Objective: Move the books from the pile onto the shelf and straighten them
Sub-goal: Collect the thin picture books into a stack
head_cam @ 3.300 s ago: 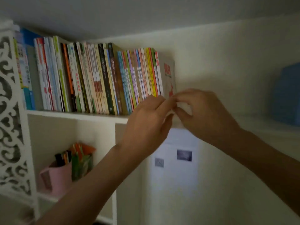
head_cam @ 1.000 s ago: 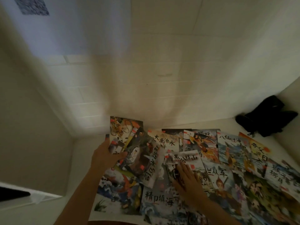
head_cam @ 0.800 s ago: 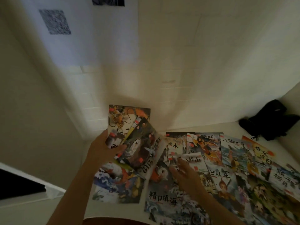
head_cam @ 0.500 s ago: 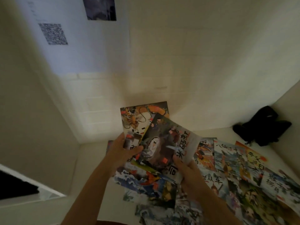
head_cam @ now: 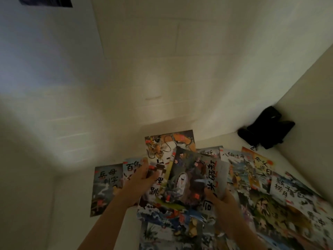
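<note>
Both hands mid-frame on fanned books (head_cam: 187, 179): left hand (head_cam: 138, 183) grips left edge, right hand (head_cam: 219, 199) pinches lower right corner. Pile (head_cam: 261, 195) spread over worktop (head_cam: 72, 204), lower right. Tip: square edges together before lifting, or thin ones slide out.

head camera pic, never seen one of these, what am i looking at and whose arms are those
There is no machine here. A person wears a camera on the head, looking down, so the two bare arms are their own. The left hand and the right hand together hold a fanned bunch of thin picture books, fingers curled round its edges. More such books lie spread over the white surface, among them one with a blue cover at the left. A dark object, too dim to identify, sits in the far right corner.
</note>
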Available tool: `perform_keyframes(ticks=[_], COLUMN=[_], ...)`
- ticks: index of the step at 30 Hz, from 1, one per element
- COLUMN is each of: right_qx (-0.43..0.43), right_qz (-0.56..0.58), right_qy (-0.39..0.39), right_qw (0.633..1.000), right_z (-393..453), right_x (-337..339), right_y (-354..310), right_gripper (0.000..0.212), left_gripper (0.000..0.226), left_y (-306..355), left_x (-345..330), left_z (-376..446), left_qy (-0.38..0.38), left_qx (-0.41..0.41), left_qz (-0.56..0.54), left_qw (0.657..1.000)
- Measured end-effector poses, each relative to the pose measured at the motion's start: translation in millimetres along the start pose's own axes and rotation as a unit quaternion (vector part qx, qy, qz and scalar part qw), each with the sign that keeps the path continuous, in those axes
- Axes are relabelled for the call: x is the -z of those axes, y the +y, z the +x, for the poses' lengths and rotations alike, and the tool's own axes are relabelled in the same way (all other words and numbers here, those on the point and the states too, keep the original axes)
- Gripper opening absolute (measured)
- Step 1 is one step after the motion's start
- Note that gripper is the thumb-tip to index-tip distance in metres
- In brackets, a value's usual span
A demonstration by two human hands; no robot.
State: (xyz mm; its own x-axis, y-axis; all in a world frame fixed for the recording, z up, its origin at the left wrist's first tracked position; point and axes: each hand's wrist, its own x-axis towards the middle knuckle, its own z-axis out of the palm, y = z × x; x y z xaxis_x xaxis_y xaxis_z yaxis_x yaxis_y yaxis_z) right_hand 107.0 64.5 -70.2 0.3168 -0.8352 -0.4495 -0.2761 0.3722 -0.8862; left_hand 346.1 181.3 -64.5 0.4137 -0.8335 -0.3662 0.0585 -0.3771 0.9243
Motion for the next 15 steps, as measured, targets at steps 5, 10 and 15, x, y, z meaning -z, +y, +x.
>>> perform_keyframes(ticks=[5, 10, 15], right_qx=[-0.014, -0.037, -0.01], right_qz=[-0.005, -0.056, 0.0], right_qy=[0.05, 0.074, 0.032], right_qw=[0.999, 0.995, 0.999], right_z=[16, 23, 16], right_x=[-1, -14, -47], right_y=[22, 49, 57], right_gripper=[0.019, 0.042, 0.057], left_gripper=[0.024, 0.034, 0.063], left_y=[-32, -59, -52], left_x=[21, 24, 3], left_z=[21, 26, 23], left_qy=[0.027, 0.048, -0.04], left_qx=[0.028, 0.068, 0.021], left_qz=[-0.011, -0.003, -0.003], left_qw=[0.999, 0.997, 0.999])
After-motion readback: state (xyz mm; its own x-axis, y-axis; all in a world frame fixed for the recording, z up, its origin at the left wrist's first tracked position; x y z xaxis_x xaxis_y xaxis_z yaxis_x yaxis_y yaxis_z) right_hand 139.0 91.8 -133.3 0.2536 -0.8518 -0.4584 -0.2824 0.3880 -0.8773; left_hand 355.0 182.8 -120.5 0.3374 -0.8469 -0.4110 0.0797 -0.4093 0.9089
